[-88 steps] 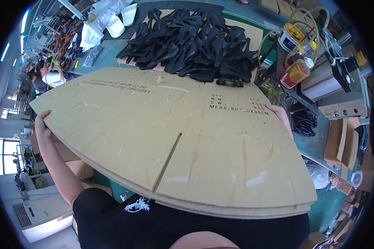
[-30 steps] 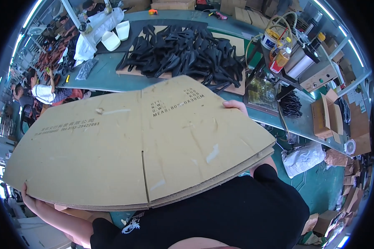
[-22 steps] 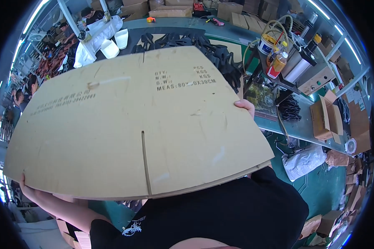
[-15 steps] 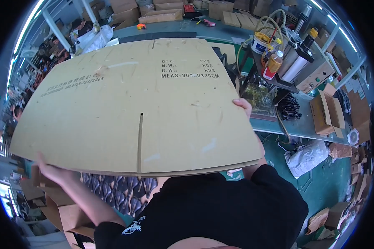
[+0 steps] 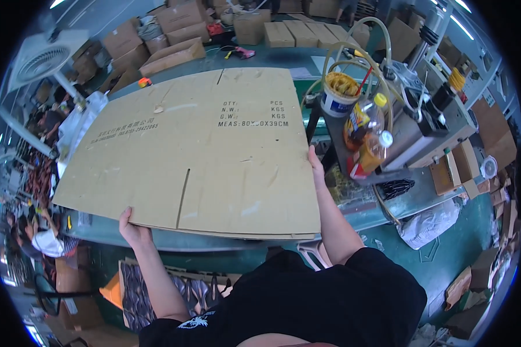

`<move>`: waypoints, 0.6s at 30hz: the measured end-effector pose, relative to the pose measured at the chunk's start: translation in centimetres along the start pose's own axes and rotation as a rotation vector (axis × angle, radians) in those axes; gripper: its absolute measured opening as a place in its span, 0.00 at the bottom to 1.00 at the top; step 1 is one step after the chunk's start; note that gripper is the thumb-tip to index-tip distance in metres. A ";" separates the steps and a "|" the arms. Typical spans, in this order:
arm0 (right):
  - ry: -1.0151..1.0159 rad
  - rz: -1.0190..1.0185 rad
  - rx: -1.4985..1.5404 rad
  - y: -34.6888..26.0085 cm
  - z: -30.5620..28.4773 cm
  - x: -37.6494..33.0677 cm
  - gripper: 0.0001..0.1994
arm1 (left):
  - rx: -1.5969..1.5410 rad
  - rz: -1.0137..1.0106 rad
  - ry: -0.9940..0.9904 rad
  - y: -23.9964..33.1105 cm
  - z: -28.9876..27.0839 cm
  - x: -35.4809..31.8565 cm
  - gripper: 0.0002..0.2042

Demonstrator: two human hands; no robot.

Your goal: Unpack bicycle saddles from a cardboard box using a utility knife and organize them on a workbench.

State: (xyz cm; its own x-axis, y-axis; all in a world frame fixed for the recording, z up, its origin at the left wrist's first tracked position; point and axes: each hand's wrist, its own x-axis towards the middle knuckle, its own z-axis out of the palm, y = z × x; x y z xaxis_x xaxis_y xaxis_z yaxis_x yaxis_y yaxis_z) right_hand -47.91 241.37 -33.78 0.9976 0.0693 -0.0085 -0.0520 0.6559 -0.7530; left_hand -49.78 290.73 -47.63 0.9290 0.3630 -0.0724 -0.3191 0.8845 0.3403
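A large flat piece of brown cardboard point(image 5: 255, 185), printed and slotted like a flattened carton, reaches across the view in front of me. It lies over the green worktable, though I cannot tell whether its far part rests on the table. My left hand point(image 5: 134, 228) grips its near edge left of the slot, thumb on top and the other fingers hidden beneath. At its right edge, my right hand point(image 5: 316, 165) has hold of it, with the thumb showing and the remaining fingers out of sight.
Right of the cardboard stand a white tub point(image 5: 336, 104), two bottles point(image 5: 369, 153) and a metal machine point(image 5: 411, 115) with hoses. Dark teardrop-shaped pieces point(image 5: 139, 295) lie in a box below the green table point(image 5: 98, 227). Cartons point(image 5: 281, 34) line the back; people are at the left.
The cardboard has moved lower and farther over the table, its near edge shorter in view. My left hand has shifted right along the near edge. My view has turned.
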 end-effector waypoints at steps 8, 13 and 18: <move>-0.016 0.407 0.047 0.6 -6.8 0.3 0.30 | 0.013 -0.031 -0.139 -10.3 10.9 21.6 0.26; 0.060 0.501 0.162 1.3 -11.0 -2.6 0.31 | 0.016 0.036 -0.271 -21.3 24.2 31.7 0.28; 0.167 0.534 0.054 2.2 -12.5 -4.2 0.30 | -0.070 -0.132 -0.385 -33.3 41.8 42.2 0.21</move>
State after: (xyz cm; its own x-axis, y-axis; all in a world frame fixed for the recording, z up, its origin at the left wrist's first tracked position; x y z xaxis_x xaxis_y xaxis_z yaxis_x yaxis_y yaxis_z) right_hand -51.61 233.12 -43.67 0.8259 0.2851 -0.4863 -0.5494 0.6005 -0.5810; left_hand 7.93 264.34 -22.86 0.9608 0.1205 0.2498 -0.1920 0.9389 0.2858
